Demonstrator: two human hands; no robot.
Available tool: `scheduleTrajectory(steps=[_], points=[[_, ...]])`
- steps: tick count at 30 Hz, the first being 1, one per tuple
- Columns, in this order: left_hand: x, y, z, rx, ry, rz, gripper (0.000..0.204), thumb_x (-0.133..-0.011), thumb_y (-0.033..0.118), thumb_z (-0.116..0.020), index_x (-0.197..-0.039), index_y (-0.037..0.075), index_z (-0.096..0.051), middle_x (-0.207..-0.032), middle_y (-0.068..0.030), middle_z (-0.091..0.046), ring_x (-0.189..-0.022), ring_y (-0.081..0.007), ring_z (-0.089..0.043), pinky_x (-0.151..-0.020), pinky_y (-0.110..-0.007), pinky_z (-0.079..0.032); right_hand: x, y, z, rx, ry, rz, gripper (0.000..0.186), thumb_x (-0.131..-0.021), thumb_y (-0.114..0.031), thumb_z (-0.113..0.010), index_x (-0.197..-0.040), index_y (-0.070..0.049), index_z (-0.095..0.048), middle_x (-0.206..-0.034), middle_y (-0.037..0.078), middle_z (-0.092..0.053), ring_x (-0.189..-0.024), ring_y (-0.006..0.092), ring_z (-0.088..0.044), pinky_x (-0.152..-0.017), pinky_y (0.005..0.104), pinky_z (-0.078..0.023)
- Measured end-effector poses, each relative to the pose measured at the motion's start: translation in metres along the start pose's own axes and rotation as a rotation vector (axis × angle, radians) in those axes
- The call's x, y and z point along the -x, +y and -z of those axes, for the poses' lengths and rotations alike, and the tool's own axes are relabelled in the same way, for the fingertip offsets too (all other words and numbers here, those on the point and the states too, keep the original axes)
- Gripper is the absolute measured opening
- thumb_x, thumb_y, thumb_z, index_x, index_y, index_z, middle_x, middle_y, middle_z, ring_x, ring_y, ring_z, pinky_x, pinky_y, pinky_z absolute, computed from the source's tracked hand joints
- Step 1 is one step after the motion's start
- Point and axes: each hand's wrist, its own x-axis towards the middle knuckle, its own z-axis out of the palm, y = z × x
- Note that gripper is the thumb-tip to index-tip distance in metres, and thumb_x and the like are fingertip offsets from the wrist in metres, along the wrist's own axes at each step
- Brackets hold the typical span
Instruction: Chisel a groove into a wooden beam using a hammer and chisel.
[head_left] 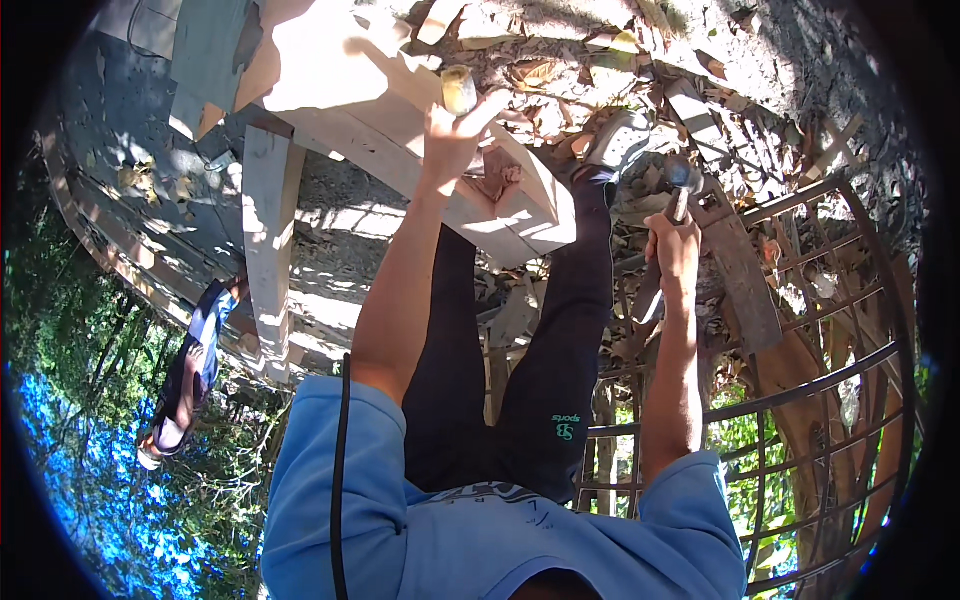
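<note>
Outdoor woodworking spot: timber (365, 140), leafy ground (545, 75) (trees (85, 265) beyond)

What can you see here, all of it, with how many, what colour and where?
Beam: 1, pale, upper middle, notched
Handle: 1, yellowish, above the beam; lower part hidden
Hammer: 1, grey head, upper right
Planks: several, pale or brown, both sides
Leaves: many, brown, on the ground
Grid: 1, dark, right
Trees: several, green, lower left
Other person: 1, bluish clothing, left
Shirt: 1, blue, bottom
Trousers: 1 pair, black, centre
Shoe: 1, light, upper middle
Left hand: 1, bare, at the handle
Right hand: 1, bare, gripping the hammer
</note>
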Motion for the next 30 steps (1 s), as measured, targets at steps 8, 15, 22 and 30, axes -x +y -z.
scheduleTrajectory(steps=[8,15,22,30], points=[[0.050,-0.048,-0.063,-0.278,-0.108,0.183,0.031,-0.082,0.024,-0.083,-0.097,0.001,-0.070,-0.079,-0.0013,-0.070,-0.068,-0.0063,-0.058,-0.064,-0.027,-0.049,0.027,-0.004,-0.048,-0.065,-0.099,-0.078,0.016,-0.077,-0.013,-0.066,-0.073,-0.006,-0.051,-0.055,0.001,-0.052,-0.041,0.0096,-0.048,-0.042,0.0271,-0.039],[0.006,-0.005,0.015,0.754,0.419,-0.284,0.011,-0.099,0.018,-0.063,-0.097,0.010,-0.056,-0.080,-0.0002,-0.058,-0.079,-0.0124,-0.059,-0.074,-0.031,-0.049,0.028,-0.003,-0.051,-0.106,-0.098,-0.062,0.018,-0.078,-0.015,-0.066,-0.071,-0.006,-0.051,-0.051,0.000,-0.050,-0.042,0.0098,-0.046,-0.043,0.0274,-0.037],[0.029,-0.021,0.009,0.413,0.109,0.036,0.012,-0.091,0.006,-0.070,-0.084,0.006,-0.060,-0.069,-0.0006,-0.058,-0.062,-0.0100,-0.054,-0.060,-0.025,-0.041,0.028,-0.009,-0.036,-0.042,-0.027,-0.022,0.018,-0.081,-0.015,-0.064,-0.072,-0.007,-0.051,-0.054,0.000,-0.049,-0.043,0.0099,-0.046,-0.044,0.0277,-0.038],[0.018,-0.028,-0.031,-0.259,-0.097,0.200,0.039,-0.082,0.034,-0.085,-0.089,0.003,-0.062,-0.073,0.0025,-0.061,-0.066,-0.0083,-0.053,-0.062,-0.028,-0.047,0.028,0.011,-0.035,-0.043,-0.088,0.029,0.022,-0.080,-0.019,-0.065,-0.071,-0.004,-0.052,-0.050,0.002,-0.049,-0.042,0.0116,-0.047,-0.044,0.0286,-0.037]])
